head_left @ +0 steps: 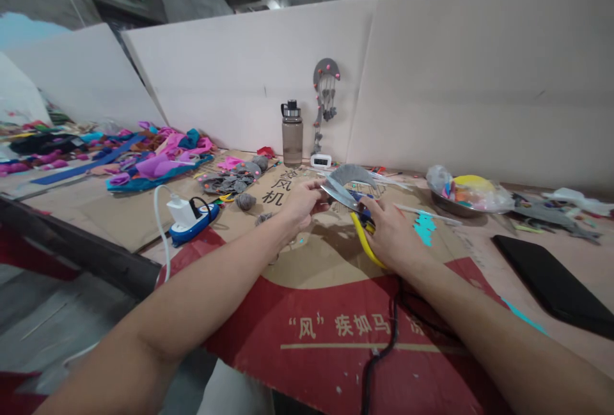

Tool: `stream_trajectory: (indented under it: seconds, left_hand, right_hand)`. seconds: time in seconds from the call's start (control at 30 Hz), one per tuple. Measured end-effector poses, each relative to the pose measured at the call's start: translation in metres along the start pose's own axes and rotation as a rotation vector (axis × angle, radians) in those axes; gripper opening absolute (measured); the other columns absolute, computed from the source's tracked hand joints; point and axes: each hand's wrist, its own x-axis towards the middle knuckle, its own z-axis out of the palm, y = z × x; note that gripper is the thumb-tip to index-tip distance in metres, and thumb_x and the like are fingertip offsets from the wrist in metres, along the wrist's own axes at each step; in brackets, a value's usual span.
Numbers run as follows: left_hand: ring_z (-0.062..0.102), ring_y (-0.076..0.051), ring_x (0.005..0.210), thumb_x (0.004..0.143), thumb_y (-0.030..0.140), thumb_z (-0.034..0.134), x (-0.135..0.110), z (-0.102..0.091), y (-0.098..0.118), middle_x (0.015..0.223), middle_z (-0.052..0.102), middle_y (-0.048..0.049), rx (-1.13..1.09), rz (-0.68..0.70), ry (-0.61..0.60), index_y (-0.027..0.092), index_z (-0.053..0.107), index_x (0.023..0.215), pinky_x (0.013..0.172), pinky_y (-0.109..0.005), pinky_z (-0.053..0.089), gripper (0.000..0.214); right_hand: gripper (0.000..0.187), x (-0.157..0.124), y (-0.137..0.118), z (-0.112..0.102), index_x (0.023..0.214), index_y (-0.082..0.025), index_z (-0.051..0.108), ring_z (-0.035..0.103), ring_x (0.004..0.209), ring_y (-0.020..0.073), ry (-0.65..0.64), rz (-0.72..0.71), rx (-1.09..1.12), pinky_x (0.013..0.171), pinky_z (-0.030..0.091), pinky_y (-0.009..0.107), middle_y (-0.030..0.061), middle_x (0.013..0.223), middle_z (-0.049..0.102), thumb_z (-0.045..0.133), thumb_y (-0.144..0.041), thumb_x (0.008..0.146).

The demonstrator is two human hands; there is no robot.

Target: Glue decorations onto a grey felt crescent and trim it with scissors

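Observation:
My right hand (pixel 391 233) grips a pair of scissors (pixel 365 243) with yellow and dark blue handles. Its silvery blades (pixel 341 194) point left toward my left hand (pixel 307 204), whose fingers are closed at the left end of a grey felt crescent (pixel 352 175). The felt arches just above and behind the blades. Whether the blades touch it, I cannot tell. Below both hands lies a flattened cardboard sheet (pixel 307 268), brown and red with printed characters. A ball of grey yarn (pixel 245 201) rests left of my left hand.
A water bottle (pixel 292 137) and small white clock (pixel 321 160) stand at the back, near a felt moon hanging (pixel 327 76) on the wall panel. A blue power strip (pixel 194 224) is left, colourful felt scraps (pixel 163 162) beyond. Right are a metal bowl (pixel 467 209) and black phone (pixel 551 281).

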Motion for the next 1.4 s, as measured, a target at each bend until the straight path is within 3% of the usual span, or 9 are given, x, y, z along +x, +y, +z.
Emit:
stream_trajectory:
  seconds: [0.17,0.33,0.53,0.87,0.93,1.03,1.2,1.3,1.4]
  left_hand:
    - [0.067,-0.010,0.070,0.063,0.002,0.065,0.000,-0.001,-0.001,0.080,0.070,-0.0040,0.022,0.033,-0.093,0.015,0.067,0.083,0.044,-0.015,0.032,0.024]
    - [0.067,-0.010,0.071,0.065,0.000,0.066,0.000,-0.001,-0.001,0.082,0.071,-0.0053,-0.031,0.017,-0.149,0.012,0.068,0.085,0.052,-0.016,0.043,0.023]
    - [0.063,-0.007,0.062,0.070,-0.003,0.063,0.001,0.000,0.001,0.073,0.068,-0.0020,-0.110,-0.014,-0.110,0.011,0.068,0.079,0.055,-0.015,0.050,0.017]
    - [0.068,-0.010,0.067,0.073,0.002,0.064,0.007,-0.005,0.000,0.079,0.073,-0.0068,-0.076,0.004,-0.087,0.010,0.072,0.085,0.051,-0.014,0.046,0.018]
    - [0.067,-0.011,0.067,0.072,0.003,0.065,0.006,-0.005,0.000,0.078,0.073,-0.0074,-0.050,0.034,-0.072,0.011,0.072,0.083,0.050,-0.015,0.045,0.015]
    - [0.066,-0.012,0.068,0.071,0.004,0.066,0.003,-0.004,0.000,0.079,0.072,-0.0063,0.048,0.165,-0.019,0.012,0.072,0.078,0.051,-0.017,0.046,0.012]
    - [0.068,-0.015,0.079,0.079,0.010,0.062,-0.003,-0.004,-0.006,0.091,0.076,-0.0055,0.468,0.560,-0.031,0.019,0.077,0.092,0.071,-0.029,0.058,0.022]
    - [0.069,-0.018,0.098,0.081,0.006,0.058,-0.007,-0.004,-0.012,0.102,0.077,-0.0065,0.728,0.887,-0.137,0.022,0.078,0.096,0.094,-0.037,0.055,0.029]
    - [0.068,-0.019,0.107,0.083,0.006,0.057,-0.013,-0.002,-0.018,0.110,0.075,-0.0091,0.869,1.035,-0.336,0.021,0.076,0.102,0.100,-0.040,0.053,0.031]
  right_hand:
    - [0.046,0.001,0.003,-0.006,0.135,-0.016,0.051,0.062,0.100,0.0302,0.031,0.113,-0.062,0.076,0.045,0.035,0.0174,0.114,0.062,0.053,-0.028,0.090]
    - [0.048,0.000,0.000,-0.011,0.140,-0.017,0.048,0.064,0.100,0.0304,0.013,0.098,-0.144,0.074,0.045,0.035,0.0178,0.116,0.062,0.048,-0.033,0.095]
    - [0.046,0.000,-0.004,-0.017,0.141,-0.019,0.048,0.066,0.096,0.0291,-0.051,0.082,-0.228,0.068,0.044,0.033,0.0161,0.115,0.063,0.044,-0.032,0.097]
    - [0.040,0.000,0.005,-0.016,0.130,-0.020,0.060,0.068,0.080,0.0262,-0.005,0.023,-0.270,0.059,0.039,0.029,0.0151,0.103,0.069,0.040,-0.029,0.097]
    - [0.035,0.001,0.006,-0.014,0.122,-0.020,0.065,0.067,0.076,0.0245,-0.001,0.039,-0.123,0.061,0.040,0.029,0.0130,0.095,0.072,0.045,-0.028,0.094]
    - [0.029,0.003,0.008,-0.006,0.112,-0.020,0.067,0.065,0.075,0.0228,0.086,0.081,0.276,0.065,0.045,0.031,0.0087,0.085,0.072,0.056,-0.032,0.089]
    - [0.050,0.007,-0.004,0.001,0.112,-0.027,0.053,0.054,0.054,0.0147,0.138,0.314,1.186,0.050,0.046,0.027,-0.0053,0.067,0.058,0.070,-0.058,0.076]
    - [0.056,0.008,-0.015,-0.007,0.104,-0.029,0.045,0.054,0.051,0.0120,0.198,0.419,1.550,0.045,0.046,0.024,-0.0086,0.068,0.057,0.076,-0.059,0.069]
    - [0.057,0.008,-0.019,-0.015,0.099,-0.028,0.044,0.061,0.060,0.0113,0.332,0.403,1.639,0.051,0.051,0.023,-0.0079,0.076,0.060,0.084,-0.045,0.063]
